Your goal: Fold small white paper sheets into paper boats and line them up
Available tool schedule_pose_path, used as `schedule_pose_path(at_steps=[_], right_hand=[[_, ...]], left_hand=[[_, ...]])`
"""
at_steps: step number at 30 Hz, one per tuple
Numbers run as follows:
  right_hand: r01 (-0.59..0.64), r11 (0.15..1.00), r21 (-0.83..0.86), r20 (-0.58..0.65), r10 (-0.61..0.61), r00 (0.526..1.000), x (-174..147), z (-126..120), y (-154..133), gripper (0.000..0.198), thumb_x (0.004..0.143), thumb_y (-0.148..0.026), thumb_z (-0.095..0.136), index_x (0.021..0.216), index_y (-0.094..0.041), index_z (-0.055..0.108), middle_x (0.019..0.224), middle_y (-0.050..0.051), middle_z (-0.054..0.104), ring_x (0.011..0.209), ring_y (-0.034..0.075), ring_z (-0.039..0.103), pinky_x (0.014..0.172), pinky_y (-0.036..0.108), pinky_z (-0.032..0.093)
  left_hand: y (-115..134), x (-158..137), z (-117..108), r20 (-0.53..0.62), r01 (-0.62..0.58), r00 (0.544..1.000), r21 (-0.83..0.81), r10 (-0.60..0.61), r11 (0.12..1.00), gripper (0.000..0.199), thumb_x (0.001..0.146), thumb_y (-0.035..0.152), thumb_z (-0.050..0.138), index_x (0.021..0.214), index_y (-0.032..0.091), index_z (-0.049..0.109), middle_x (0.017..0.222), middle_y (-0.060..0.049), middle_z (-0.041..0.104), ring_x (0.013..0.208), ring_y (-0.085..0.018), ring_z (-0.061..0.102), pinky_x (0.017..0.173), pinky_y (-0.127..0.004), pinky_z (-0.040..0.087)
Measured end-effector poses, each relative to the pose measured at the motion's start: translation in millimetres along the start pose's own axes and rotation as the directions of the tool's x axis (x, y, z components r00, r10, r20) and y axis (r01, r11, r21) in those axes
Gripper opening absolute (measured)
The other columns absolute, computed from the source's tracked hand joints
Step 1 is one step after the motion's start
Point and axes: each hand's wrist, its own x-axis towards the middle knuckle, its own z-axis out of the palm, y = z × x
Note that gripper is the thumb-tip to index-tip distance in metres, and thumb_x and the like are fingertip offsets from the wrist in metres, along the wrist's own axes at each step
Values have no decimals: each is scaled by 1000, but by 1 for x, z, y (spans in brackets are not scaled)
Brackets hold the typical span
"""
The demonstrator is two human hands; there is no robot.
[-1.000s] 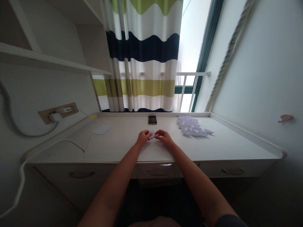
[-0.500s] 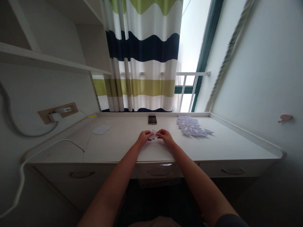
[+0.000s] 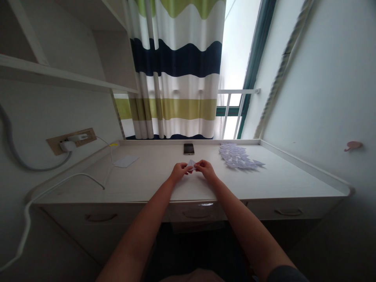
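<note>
We are looking down along two bare forearms that are reaching out over the front edge of a pale desk (image 3: 264, 188), with a row of drawers showing beneath that edge. At the middle of the desktop our left hand (image 3: 178, 172) and our right hand (image 3: 206, 170) are meeting, and between them they are pinching a small piece of white paper (image 3: 191, 164). The fingers of both hands are curling in narrowly around it, thumbs and fingertips closing on its edges from either side, so that only a small pointed corner is peeking up above the knuckles. The paper is sitting just above the desktop, near the centre; we cannot tell whether it is touching the surface.

Further out, to the left, a flat white sheet (image 3: 125, 160) is lying on the desk, and a white cable (image 3: 73, 178) is looping across the surface towards a wall socket (image 3: 72, 140). Beyond our hands, a dark phone (image 3: 188, 149) is lying flat near the back edge. To the right of it, well apart from our hands, a spread of small folded white paper pieces (image 3: 239, 158) is lying in a loose overlapping pile. Behind the desk a striped curtain (image 3: 176, 70) is hanging beside a bright window with a white railing (image 3: 235, 105).
</note>
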Motion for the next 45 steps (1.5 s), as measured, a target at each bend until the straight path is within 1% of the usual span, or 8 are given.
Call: schedule_pose_path(at_steps=[6, 16, 22, 26, 30, 33, 40, 45], right_hand=[[-61, 997, 53, -7, 61, 998, -3, 1, -6, 27, 50, -33, 71, 59, -16, 54, 52, -2, 58, 52, 11, 57, 59, 29, 47], [-44, 996, 72, 4, 44, 999, -4, 0, -10, 29, 52, -34, 70, 68, -17, 53, 54, -3, 60, 51, 12, 57, 60, 30, 49], [-58, 992, 116, -12, 60, 998, -1, -1, -7, 29, 51, -34, 71, 68, -17, 54, 56, -1, 61, 53, 12, 58, 62, 31, 50], [-69, 989, 131, -3, 70, 998, -1, -1, -8, 29, 52, -34, 71, 68, -16, 54, 59, 0, 61, 54, 12, 59, 64, 31, 51], [-51, 990, 130, -3, 51, 999, -2, -1, -9, 30, 52, -34, 71, 66, -17, 51, 56, -2, 60, 54, 12, 58, 64, 32, 51], [-45, 990, 136, -25, 48, 999, -3, -2, -10, 30, 52, -34, 71, 66, -18, 49, 56, -2, 60, 55, 12, 58, 66, 32, 51], [-54, 985, 166, -12, 57, 998, -2, -2, -9, 28, 55, -33, 69, 69, -19, 49, 59, -2, 58, 61, 13, 59, 69, 34, 51], [-40, 989, 145, -10, 42, 999, -2, -1, -8, 27, 56, -33, 66, 71, -20, 48, 57, -3, 56, 58, 12, 58, 66, 34, 51]], left_hand=[[1, 1, 0, -18, 9, 1000, -61, -10, 998, 31, 64, 41, 61, 68, 9, 61, 59, -7, 63, 56, -14, 59, 55, -24, 45], [3, 0, 2, -27, 48, 998, -140, -52, 989, 34, 61, 43, 64, 66, 10, 61, 57, -7, 64, 55, -14, 60, 54, -24, 45], [4, 0, 2, 13, 136, 990, -278, -138, 951, 33, 63, 39, 64, 74, 8, 61, 64, -8, 65, 60, -16, 62, 58, -26, 46], [4, -1, 3, 25, 135, 991, -320, -134, 938, 33, 64, 39, 63, 76, 8, 61, 64, -8, 66, 62, -16, 63, 59, -26, 46], [5, -1, 2, 10, 143, 989, -299, -147, 943, 33, 64, 40, 63, 75, 8, 61, 64, -9, 66, 61, -17, 63, 58, -26, 46], [4, 0, 1, -44, 133, 988, -262, -150, 956, 33, 63, 41, 63, 71, 9, 60, 61, -9, 65, 59, -16, 62, 57, -26, 46], [0, 3, -2, -129, 68, 987, -168, -91, 983, 35, 66, 45, 57, 67, 10, 57, 57, -8, 64, 52, -14, 59, 54, -25, 46], [0, 1, 0, -113, -31, 993, -140, 15, 990, 29, 68, 34, 57, 88, 14, 53, 69, -3, 63, 62, -15, 62, 51, -22, 46]])
